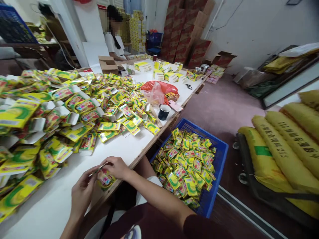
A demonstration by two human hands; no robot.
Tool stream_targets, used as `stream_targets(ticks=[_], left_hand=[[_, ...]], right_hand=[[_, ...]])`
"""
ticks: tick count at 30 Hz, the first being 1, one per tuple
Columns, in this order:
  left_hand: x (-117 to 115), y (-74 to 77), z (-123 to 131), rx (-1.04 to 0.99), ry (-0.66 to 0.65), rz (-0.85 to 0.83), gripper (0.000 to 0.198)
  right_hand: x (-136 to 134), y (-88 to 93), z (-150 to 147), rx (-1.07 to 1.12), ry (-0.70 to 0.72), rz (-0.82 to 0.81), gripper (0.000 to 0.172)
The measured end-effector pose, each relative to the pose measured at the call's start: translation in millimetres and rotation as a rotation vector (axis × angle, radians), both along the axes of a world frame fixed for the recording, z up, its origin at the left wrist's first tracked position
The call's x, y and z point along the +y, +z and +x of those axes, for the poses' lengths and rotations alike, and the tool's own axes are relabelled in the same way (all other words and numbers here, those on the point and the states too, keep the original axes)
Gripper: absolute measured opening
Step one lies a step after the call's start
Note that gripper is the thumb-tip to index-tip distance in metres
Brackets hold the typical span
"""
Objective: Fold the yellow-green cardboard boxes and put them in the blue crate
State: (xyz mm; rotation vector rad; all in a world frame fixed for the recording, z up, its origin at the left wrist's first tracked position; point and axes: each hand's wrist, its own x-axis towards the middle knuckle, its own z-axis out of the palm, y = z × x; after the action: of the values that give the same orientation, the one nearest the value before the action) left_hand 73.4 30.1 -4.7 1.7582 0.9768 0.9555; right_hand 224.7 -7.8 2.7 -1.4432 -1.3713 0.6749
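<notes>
At the table's near edge my left hand [83,189] and my right hand [115,167] meet over one small yellow-green box [106,179] with a colourful print. My right fingers are closed on its upper end; the thumb and fingers of my left hand pinch the same end from the other side. Part of the box is hidden behind the hands. To the left and beyond lies a big heap of similar boxes [82,106], several with white flaps standing open. A blue basket [220,166] beside my right forearm holds many small yellow-green boxes.
On the white table [119,149] stand a dark mug [163,113], a pink phone [175,106] and a red plastic bag [166,88]. A person [116,43] sits at the far side. Yellow sacks [264,156] lie on a cart at right; red cartons [184,30] are stacked behind.
</notes>
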Motion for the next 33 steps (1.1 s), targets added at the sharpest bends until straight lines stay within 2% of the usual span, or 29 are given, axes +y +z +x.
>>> stream_targets(ticks=[2,5,10,14,19,22,25,27,29,31,33], left_hand=[[-3,2.4,-3,0.014,0.013,-0.063,0.030],[-8,6.6,-4,-0.023,0.071,-0.097,0.029],[-7,7.4,-2,-0.135,0.150,-0.160,0.026],[-10,5.0,-5,-0.181,0.153,-0.208,0.024],[-26,3.8,-11,-0.177,0.115,-0.183,0.023],[-24,5.9,-11,-0.181,0.078,-0.170,0.026],[0,7.4,-6,-0.220,0.145,-0.254,0.030],[26,5.9,3,-0.252,0.235,-0.390,0.037],[54,2.1,17,-0.276,0.283,-0.494,0.041],[77,-3.2,34,-0.311,0.315,-0.556,0.040],[93,-8.7,51,-0.359,0.366,-0.610,0.032]], right_hand=[[0,0.0,-1,0.012,0.048,-0.006,0.005],[2,2.8,-4,0.025,0.064,0.004,0.011],[9,11.2,-10,0.008,0.047,-0.004,0.011],[7,15.2,-11,0.014,0.048,-0.036,0.010],[0,11.8,-19,0.073,0.094,-0.032,0.009],[-10,21.2,-17,0.064,0.070,-0.006,0.009],[-41,49.0,14,-0.091,-0.144,0.048,0.012],[-78,71.9,55,-0.268,-0.334,0.030,0.016],[-120,90.3,101,-0.507,-0.505,-0.059,0.020],[-155,98.9,137,-0.672,-0.655,-0.142,0.026],[-173,97.1,152,-0.656,-0.729,-0.216,0.030]])
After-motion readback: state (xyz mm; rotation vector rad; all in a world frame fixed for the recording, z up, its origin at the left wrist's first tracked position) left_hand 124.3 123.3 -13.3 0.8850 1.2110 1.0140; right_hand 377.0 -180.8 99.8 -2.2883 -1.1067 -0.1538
